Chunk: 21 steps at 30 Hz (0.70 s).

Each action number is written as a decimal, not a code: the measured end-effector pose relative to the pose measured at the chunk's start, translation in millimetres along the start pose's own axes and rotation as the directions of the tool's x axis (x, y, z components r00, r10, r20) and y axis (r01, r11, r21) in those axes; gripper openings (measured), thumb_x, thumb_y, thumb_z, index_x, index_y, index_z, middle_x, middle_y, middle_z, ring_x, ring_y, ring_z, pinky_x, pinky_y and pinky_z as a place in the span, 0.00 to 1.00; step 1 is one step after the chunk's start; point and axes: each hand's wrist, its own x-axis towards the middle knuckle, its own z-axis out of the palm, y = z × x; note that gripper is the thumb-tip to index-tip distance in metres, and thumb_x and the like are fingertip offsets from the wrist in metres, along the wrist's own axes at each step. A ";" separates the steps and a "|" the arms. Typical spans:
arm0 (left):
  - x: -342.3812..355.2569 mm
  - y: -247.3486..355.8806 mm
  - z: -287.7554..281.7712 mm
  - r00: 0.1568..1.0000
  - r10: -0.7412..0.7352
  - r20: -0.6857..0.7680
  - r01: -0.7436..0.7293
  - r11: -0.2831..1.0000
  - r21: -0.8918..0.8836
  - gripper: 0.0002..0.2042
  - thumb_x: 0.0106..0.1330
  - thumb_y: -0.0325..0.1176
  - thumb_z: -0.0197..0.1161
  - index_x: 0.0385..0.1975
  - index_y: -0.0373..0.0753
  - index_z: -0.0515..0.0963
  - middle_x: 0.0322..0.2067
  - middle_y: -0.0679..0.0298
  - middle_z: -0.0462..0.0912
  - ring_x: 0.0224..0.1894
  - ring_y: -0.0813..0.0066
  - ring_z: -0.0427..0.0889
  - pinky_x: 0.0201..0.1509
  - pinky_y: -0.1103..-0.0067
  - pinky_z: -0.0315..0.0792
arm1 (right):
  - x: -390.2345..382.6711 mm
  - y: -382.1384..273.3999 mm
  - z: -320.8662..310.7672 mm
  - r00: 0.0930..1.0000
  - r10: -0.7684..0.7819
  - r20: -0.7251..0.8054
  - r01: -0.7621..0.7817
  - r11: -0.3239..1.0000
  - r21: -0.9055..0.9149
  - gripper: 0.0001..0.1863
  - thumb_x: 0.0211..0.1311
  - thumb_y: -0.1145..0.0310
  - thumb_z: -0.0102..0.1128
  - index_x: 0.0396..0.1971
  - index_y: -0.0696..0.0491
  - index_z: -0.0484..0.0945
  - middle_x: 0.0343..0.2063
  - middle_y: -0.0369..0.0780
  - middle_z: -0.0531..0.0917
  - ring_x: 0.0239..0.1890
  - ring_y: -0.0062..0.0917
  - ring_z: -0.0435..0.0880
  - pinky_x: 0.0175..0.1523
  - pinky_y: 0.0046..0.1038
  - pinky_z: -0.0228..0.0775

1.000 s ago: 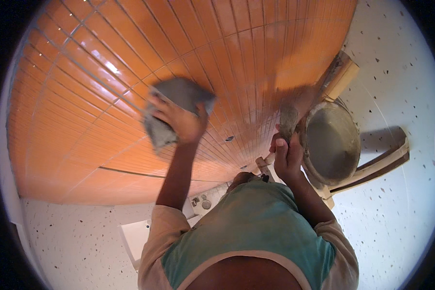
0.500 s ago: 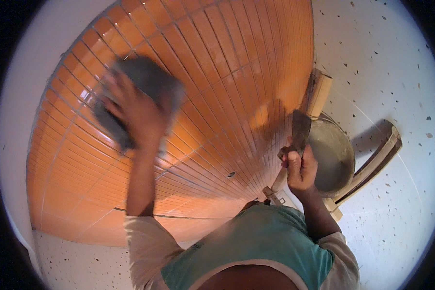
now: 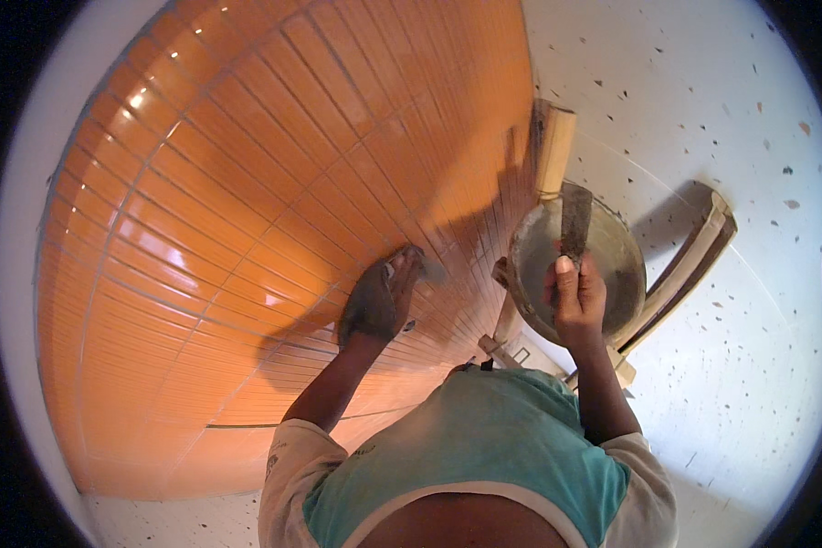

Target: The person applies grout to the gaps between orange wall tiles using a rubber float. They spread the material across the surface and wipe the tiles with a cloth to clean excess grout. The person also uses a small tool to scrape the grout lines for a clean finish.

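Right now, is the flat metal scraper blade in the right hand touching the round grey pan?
Cannot tell. In the head view the right hand holds the scraper blade over the pan; seen from above, any gap is hidden.

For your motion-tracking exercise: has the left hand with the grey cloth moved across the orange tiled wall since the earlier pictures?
Yes. The left hand with the grey cloth has come down and rightward on the orange tiled wall, nearer the pan.

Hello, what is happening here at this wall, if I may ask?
A person faces an orange tiled wall. The left hand presses a grey cloth flat against the tiles. The right hand holds a scraper with its blade inside a round pan, which rests on a wooden stand.
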 end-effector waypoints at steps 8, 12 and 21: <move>116.2 -95.5 -50.7 0.803 -0.419 -0.423 0.350 0.907 -0.234 0.23 0.66 0.38 0.50 0.61 0.41 0.65 0.69 0.59 0.54 0.69 0.57 0.52 0.63 0.53 0.53 | -1.2 -10.3 -16.6 0.998 0.017 -0.064 -0.019 1.000 -0.023 0.18 0.72 0.60 0.45 0.51 0.59 0.70 0.21 0.33 0.71 0.20 0.14 0.68 0.25 0.18 0.61; 137.8 -95.4 -90.9 0.835 -0.433 -0.339 0.400 0.901 -0.167 0.26 0.64 0.41 0.53 0.62 0.41 0.64 0.67 0.61 0.56 0.68 0.59 0.55 0.64 0.56 0.55 | 5.6 -15.5 -27.1 0.989 0.048 -0.140 -0.047 0.999 0.012 0.19 0.71 0.61 0.46 0.52 0.59 0.69 0.21 0.33 0.71 0.20 0.15 0.68 0.25 0.18 0.61; 34.6 57.4 29.9 0.918 -0.369 -0.145 -0.080 0.184 -0.980 0.14 0.65 0.34 0.52 0.47 0.38 0.76 0.41 0.56 0.80 0.44 0.59 0.78 0.51 0.70 0.70 | -19.6 0.6 -23.8 0.926 0.333 0.179 -0.337 0.941 -0.006 0.18 0.69 0.59 0.51 0.52 0.54 0.72 0.25 0.31 0.75 0.24 0.14 0.71 0.29 0.17 0.65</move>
